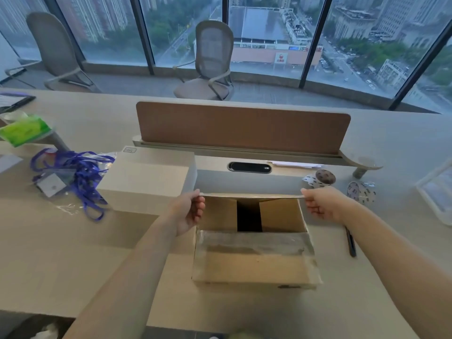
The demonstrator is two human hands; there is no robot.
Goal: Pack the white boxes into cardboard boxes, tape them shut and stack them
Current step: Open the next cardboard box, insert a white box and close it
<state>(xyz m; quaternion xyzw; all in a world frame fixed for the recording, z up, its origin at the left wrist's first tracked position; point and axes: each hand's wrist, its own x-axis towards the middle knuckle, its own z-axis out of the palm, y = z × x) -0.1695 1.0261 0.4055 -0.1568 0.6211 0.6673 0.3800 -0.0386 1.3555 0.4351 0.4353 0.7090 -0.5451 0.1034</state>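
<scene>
At the centre of the desk point(73, 253), one cardboard box point(254, 267) stands with its top open. The left hand point(188, 211) pinches the left end of the far flap point(252, 196), and the right hand point(322, 206) pinches the right end of the same flap. On both hands the fingers are curled close about the flap's edge and hold nothing else. The flap spans the space between the two hands and is seen nearly edge-on. Below it, two inner flaps are turned inward with a dark gap between them. The near side of the box bears a band of grey tape residue.

One white box point(146, 182) rests on the desk just beside the left hand, on its outer side. Whether it touches the cardboard box cannot be told. Two tape rolls point(322, 178) lie near the right hand, beyond it. A pen point(351, 243) lies on the desk to the right of the cardboard box.
</scene>
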